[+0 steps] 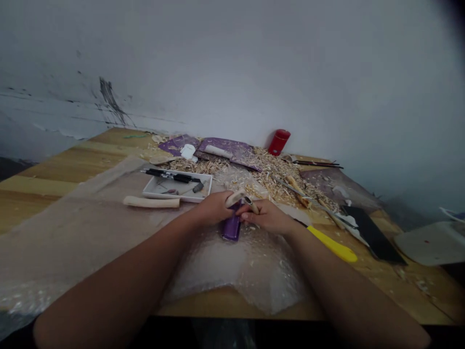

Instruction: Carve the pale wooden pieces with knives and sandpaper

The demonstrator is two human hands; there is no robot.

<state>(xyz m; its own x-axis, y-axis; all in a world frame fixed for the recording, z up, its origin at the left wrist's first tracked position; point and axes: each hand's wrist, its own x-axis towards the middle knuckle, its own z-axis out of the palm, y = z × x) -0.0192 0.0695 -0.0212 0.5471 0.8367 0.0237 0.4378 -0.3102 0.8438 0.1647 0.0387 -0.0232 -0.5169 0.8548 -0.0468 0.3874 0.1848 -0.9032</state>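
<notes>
My left hand (217,207) is closed round a pale piece of wood (234,198), whose end shows above the fingers. In my right hand (268,216) is a small carving tool (253,205) with a light handle and a dark tip, close beside the wood. Under both hands a shiny purple block-like object (231,229) rests on bubble wrap (214,269); its exact kind is unclear. A pale wooden stick (151,201) lies to the left, near a white tray (208,186) containing black pens (174,175) and small dark pieces.
Wood shavings (276,170) are heaped at the back, around purple sheets (228,148). A red container (279,142) leans by the wall. On the right lie a yellow handle (332,244), a long metal tool (319,205), a dark flat strip (374,235) and a whitish board (432,243).
</notes>
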